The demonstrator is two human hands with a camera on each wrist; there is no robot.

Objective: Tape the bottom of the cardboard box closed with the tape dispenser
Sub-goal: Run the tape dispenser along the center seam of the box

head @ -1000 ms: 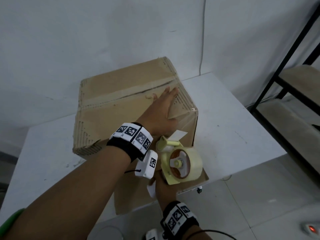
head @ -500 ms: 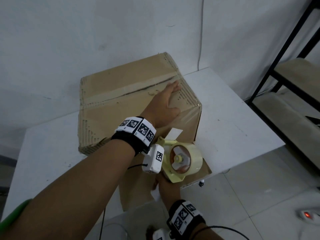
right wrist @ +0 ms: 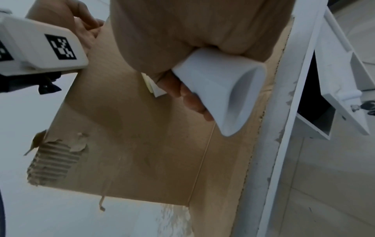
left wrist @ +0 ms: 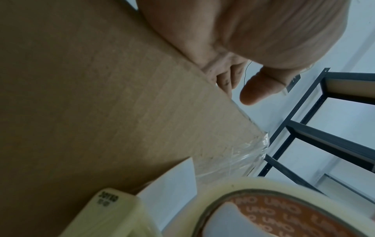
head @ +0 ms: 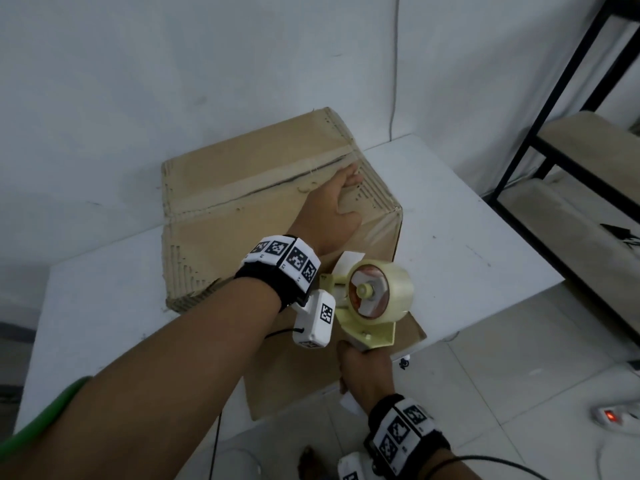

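- Head view: left hand (head: 332, 211) presses flat on the cardboard box (head: 242, 202) atop the table (head: 467, 220).
- Right hand (head: 367, 372) grips the tape dispenser (head: 370, 299) against the near side; the seam runs away, leftward.

- The box (head: 263, 202) sits on the table (head: 467, 237), toward its far edge.
- My left hand (head: 332, 216) lies on the box's right end.
- My right hand (head: 367, 372) holds the dispenser (head: 370, 299) at the box's near side.
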